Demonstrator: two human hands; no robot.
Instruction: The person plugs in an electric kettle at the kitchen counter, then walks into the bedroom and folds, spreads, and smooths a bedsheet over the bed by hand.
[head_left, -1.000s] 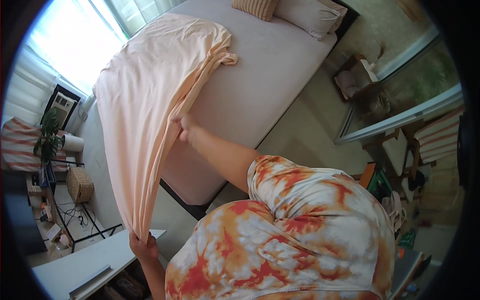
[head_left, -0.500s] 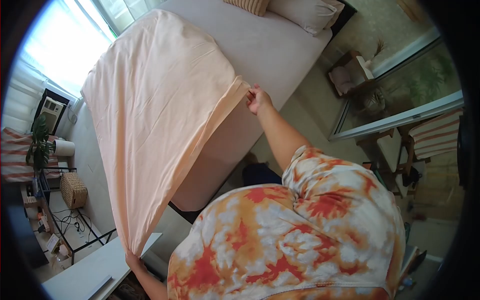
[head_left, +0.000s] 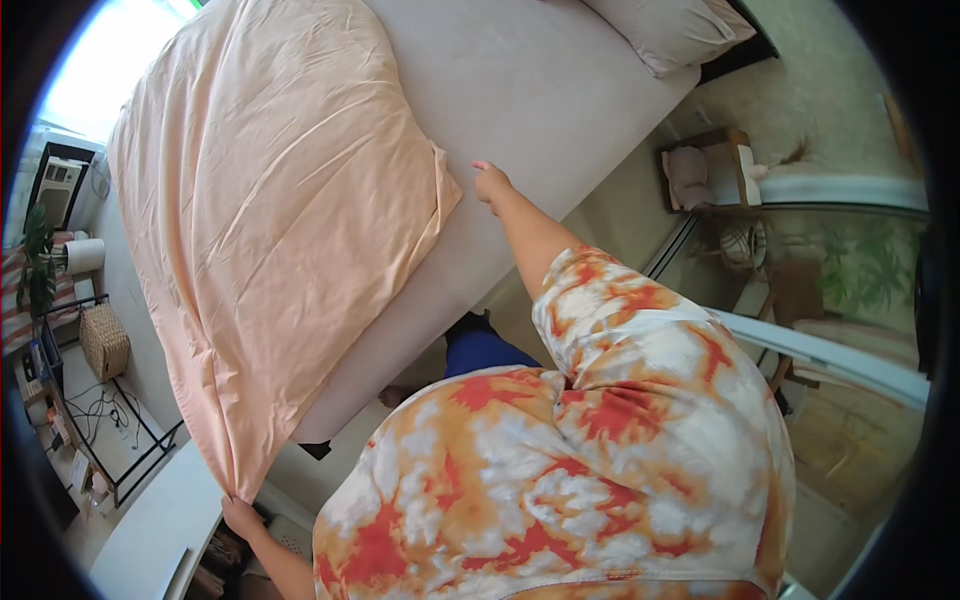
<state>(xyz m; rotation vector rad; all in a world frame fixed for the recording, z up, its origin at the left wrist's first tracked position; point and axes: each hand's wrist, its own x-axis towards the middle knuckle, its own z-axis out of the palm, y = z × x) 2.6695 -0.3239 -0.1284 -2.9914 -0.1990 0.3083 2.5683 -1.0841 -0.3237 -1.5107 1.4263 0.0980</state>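
A peach sheet [head_left: 270, 180] lies spread over the left part of a bed, whose pale mattress [head_left: 500, 90] shows to its right. At the lower left, my left hand [head_left: 240, 515] is closed on a gathered end of the sheet, above a white surface [head_left: 150, 530]. Over the mattress, my right hand [head_left: 490, 185] is just right of the sheet's folded corner, with a small gap between them. Its fingers look partly curled, and I cannot make out whether they are apart.
Pillows [head_left: 680, 35] lie at the bed's head. On the left stand a woven basket [head_left: 104, 341], a black metal frame with cables [head_left: 120, 400] and a plant in a white pot [head_left: 83, 255]. A wooden shelf [head_left: 735, 150] and sliding glass door [head_left: 830, 360] are on the right.
The sheet's near edge was pulled out rightward and lies flatter on the bed. My right hand moved from the folds to the corner, then let go. The view has shifted.
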